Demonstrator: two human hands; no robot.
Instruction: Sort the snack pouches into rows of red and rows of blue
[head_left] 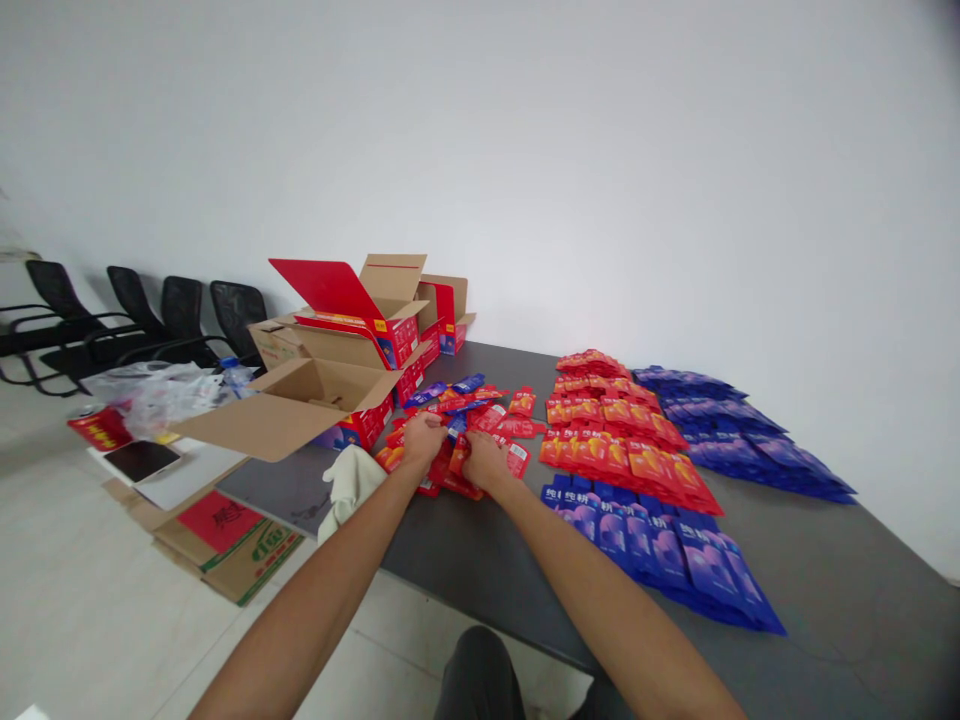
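Note:
Both hands reach into a loose pile of red and blue pouches (517, 426) on the dark table. My left hand (424, 440) is at the pile's left side, its fingers curled and closed over pouches; what they hold is too small to tell. Close by on the right, my right hand (486, 460) has its fingers bent down among red pouches, and the fingertips are hidden. Right of the pile lie overlapping rows of red pouches (600, 452). A row of blue pouches (652, 540) is nearer the front edge, and more blue pouches (750, 450) lie at the back right.
Open red cartons (401, 340) and an open brown box (262, 422) stand on the left. A pale cloth (351, 486) lies at the table's front left edge. Farther left are a phone (142, 460), plastic bags (165, 395), flattened cardboard (259, 560) and black chairs (182, 305).

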